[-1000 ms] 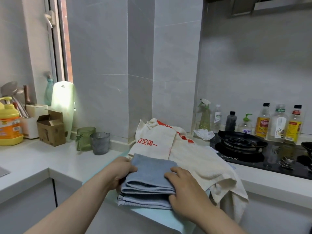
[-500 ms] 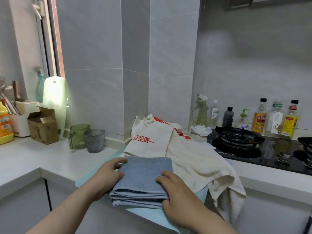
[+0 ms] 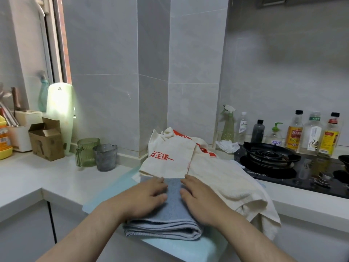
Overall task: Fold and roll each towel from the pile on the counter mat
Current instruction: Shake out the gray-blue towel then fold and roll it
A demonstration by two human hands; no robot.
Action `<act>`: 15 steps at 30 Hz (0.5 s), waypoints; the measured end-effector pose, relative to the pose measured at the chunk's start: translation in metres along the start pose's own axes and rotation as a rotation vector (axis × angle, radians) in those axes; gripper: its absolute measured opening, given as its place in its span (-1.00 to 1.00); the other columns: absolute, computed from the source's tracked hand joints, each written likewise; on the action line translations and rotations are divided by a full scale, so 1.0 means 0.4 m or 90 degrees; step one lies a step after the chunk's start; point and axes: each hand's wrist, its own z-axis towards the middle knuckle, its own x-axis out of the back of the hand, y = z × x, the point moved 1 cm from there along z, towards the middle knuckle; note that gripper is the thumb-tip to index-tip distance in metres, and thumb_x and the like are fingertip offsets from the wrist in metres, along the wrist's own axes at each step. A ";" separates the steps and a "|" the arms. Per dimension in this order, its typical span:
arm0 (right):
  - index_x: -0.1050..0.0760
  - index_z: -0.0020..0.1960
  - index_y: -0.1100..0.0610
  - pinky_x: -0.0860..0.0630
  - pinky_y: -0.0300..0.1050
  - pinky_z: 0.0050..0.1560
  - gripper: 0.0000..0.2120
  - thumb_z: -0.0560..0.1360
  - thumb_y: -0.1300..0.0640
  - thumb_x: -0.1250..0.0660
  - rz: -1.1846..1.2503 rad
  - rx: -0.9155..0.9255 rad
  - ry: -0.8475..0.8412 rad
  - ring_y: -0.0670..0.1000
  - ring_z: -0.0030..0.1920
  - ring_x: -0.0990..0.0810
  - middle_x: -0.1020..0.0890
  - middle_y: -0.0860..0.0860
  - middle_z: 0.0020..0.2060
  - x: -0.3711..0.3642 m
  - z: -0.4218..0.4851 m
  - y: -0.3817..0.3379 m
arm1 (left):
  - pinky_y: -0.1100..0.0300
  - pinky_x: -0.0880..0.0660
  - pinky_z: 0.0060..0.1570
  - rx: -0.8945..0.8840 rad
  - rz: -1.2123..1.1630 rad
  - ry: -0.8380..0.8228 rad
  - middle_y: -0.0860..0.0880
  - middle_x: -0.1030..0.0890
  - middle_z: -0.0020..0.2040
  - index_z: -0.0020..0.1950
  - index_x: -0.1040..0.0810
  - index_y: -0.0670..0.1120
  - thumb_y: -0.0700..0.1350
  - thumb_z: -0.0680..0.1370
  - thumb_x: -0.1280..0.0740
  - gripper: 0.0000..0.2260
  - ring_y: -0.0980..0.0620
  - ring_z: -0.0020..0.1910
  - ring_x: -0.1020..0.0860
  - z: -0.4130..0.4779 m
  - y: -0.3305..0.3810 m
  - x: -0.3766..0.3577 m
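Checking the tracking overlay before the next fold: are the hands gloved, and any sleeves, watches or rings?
No gloves: the left hand and right hand are bare. Both forearms are uncovered to the frame edge; no sleeve, watch or ring shows.

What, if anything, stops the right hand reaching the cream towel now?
Probably nothing, so likely yes. The right hand lies flat on the blue towel, gripping nothing. The cream towel lies uncovered just to its right, with nothing between them.

The folded towel (image 3: 170, 222) lies on the mat (image 3: 113, 188) — towel pile (image 3: 217, 178) behind, perhaps overlapping; stove (image 3: 270, 157) right.
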 end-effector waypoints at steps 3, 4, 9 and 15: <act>-0.02 0.59 0.07 0.12 -0.17 0.51 -0.44 0.65 -0.13 0.05 -0.016 -0.037 -0.108 -0.06 0.56 0.09 0.03 -0.02 0.58 -0.033 0.004 -0.001 | 0.11 0.16 0.50 0.064 0.079 -0.072 0.05 0.10 0.60 0.60 0.02 0.05 0.30 0.58 0.07 -0.37 0.11 0.56 0.13 0.006 -0.036 -0.035; 0.03 0.59 0.06 0.15 -0.15 0.51 -0.43 0.65 -0.15 0.07 -0.021 -0.045 -0.130 -0.05 0.56 0.15 0.08 -0.03 0.58 -0.041 0.001 0.000 | 0.09 0.19 0.50 0.077 0.070 -0.070 0.05 0.15 0.60 0.60 0.07 0.05 0.25 0.62 0.07 -0.41 0.12 0.56 0.17 0.007 -0.050 -0.040; 0.17 0.59 0.05 0.19 -0.13 0.52 -0.40 0.65 -0.17 0.12 -0.061 -0.044 -0.193 -0.05 0.55 0.26 0.21 -0.03 0.56 -0.051 -0.005 0.013 | 0.21 0.23 0.46 0.086 0.047 -0.084 0.01 0.23 0.59 0.60 0.14 -0.01 0.16 0.66 0.06 -0.44 0.10 0.55 0.24 0.021 -0.070 -0.059; -0.17 0.52 0.05 -0.14 -0.08 0.49 -0.39 0.58 -0.24 -0.03 -0.042 -0.119 -0.094 0.05 0.51 -0.14 -0.18 -0.01 0.53 -0.057 -0.013 0.009 | 0.19 0.22 0.48 0.086 0.057 -0.096 0.02 0.24 0.58 0.59 0.17 0.00 0.19 0.65 0.07 -0.42 0.11 0.55 0.25 0.031 -0.076 -0.069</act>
